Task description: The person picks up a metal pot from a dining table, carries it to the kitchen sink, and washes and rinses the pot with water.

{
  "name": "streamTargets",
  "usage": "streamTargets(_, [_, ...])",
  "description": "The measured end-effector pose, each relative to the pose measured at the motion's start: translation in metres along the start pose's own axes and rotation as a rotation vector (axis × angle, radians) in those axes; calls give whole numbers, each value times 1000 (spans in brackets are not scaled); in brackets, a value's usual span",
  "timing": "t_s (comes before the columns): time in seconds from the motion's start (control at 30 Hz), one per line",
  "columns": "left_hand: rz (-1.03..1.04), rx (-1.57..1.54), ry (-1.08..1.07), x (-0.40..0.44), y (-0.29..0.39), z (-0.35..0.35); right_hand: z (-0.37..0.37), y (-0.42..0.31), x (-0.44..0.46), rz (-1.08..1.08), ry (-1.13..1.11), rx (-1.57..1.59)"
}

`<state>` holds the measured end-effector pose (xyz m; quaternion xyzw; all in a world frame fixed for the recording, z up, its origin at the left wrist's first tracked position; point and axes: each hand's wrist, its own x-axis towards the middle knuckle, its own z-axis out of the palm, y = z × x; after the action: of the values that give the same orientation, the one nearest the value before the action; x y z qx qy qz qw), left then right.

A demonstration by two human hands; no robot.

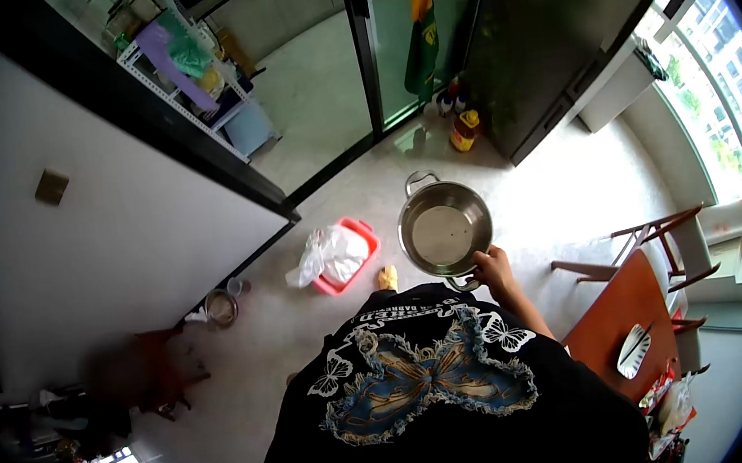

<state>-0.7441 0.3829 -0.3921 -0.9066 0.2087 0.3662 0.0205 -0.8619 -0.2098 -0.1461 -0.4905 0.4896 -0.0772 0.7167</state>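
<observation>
My right hand point(492, 269) is closed around the near loop handle of a stainless steel pot point(445, 227). The pot hangs out in front of me with its mouth facing up, and its inside shows a bare metal bottom. Its other loop handle point(420, 177) sticks out on the far side, untouched. My left hand does not show; the black shirt point(431, 370) with a butterfly patch fills the area below. On the floor left of the pot is a pink bin point(357, 255) with a white plastic bag in it.
A glass sliding door point(363, 51) stands ahead, with a white shelf rack point(184, 88) beyond it. An oil jug point(464, 131) rests on the floor by a dark cabinet point(541, 42). To the right are a wooden table point(594, 334) and chairs point(689, 243). A metal bowl point(222, 308) lies by the left wall.
</observation>
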Motion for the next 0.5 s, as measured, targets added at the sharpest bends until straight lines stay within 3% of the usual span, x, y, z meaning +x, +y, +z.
streamTargets(0.13, [354,180,279,154,55,-130,56,-68,65,-12,-89,-42])
streamTargets(0.17, [389,-152,192,186,75,-178,65,-84,80,-13,-106,-51])
streamTargets(0.2, [-45,-812,298,230,103,-203,77,-101,95,-14,-122,-57])
streamTargets(0.23, [-19,-1101,300,256,135,-254,86,-115,111,-19,-137,-88])
streamTargets(0.27, [66,-903,422,266,174,-320,92,-127,131,-30,-133,-82])
streamTargets(0.33, [288,-1158,525,304,244,-422,102,-141,181,-26,-175,-151])
streamTargets(0.4, [601,-1240,573,304,318,-530,112,-149,240,-93,-137,-340])
streamTargets(0.5, [823,-1085,501,327,411,-664,130,-184,314,-57,-229,-380])
